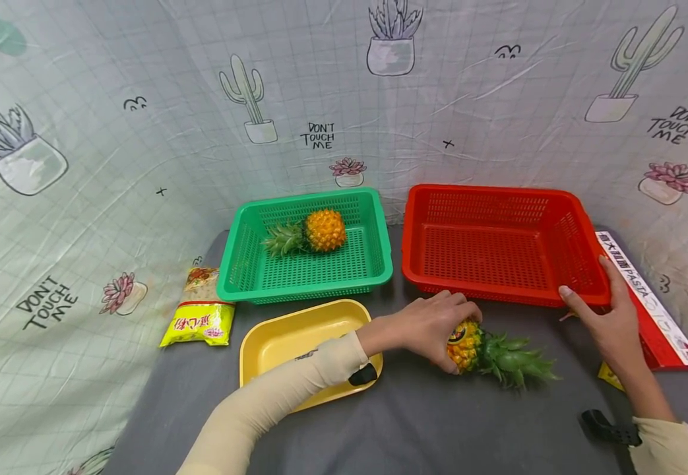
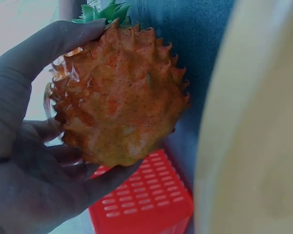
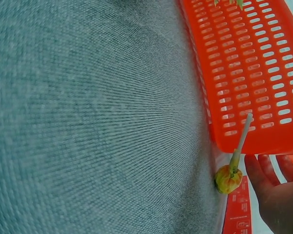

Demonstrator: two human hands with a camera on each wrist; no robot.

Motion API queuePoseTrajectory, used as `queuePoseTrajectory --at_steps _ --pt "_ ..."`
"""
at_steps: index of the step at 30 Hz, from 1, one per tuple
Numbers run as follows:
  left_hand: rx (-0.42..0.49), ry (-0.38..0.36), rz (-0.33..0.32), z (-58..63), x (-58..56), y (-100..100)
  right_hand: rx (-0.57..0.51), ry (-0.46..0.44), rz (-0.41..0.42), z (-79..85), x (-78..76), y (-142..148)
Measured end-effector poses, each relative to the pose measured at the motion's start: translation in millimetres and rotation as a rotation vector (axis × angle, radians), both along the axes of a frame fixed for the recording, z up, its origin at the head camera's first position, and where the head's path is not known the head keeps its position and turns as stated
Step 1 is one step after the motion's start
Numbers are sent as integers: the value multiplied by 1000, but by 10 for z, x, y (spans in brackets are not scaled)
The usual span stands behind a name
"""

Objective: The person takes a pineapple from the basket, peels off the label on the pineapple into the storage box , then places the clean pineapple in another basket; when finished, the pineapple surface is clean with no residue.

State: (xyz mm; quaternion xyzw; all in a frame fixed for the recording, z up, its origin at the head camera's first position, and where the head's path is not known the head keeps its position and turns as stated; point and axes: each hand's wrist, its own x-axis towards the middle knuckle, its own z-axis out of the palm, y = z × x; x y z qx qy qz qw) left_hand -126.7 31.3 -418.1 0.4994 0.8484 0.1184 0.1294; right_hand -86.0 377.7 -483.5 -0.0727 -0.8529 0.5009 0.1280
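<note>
My left hand [image 1: 429,330] grips a small pineapple [image 1: 465,346] by its orange, spiky body, thumb on one side and fingers on the other. A dark label shows on the fruit, and its green leaves [image 1: 516,361] point right. In the left wrist view, the thumb lies close to the leaf base of the pineapple [image 2: 124,92]. At the front right corner of the red basket [image 1: 498,298], my right hand [image 1: 613,330] has its fingers spread about the rim. Close to those fingers in the right wrist view is a small yellow-green vegetable [image 3: 228,180] with a long stem.
Another pineapple [image 1: 324,231] lies in the green basket [image 1: 305,290]. A yellow tray [image 1: 251,349] stands under my left forearm. Left of it is a yellow food bag [image 1: 198,323]. The red pasta box [image 1: 652,303] and a small yellow packet [image 1: 609,376] flank my right arm.
</note>
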Motion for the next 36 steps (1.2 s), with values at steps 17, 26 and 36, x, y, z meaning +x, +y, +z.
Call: queuePoseTrajectory --at_steps 17,26,36 --pt "-56 -46 -4 -20 -48 17 -17 23 -7 23 26 -12" --pt "-80 -65 -16 13 -25 -41 -1 13 -13 9 8 -30" --pt "-58 -75 -21 67 -33 -157 26 -18 7 18 15 14"
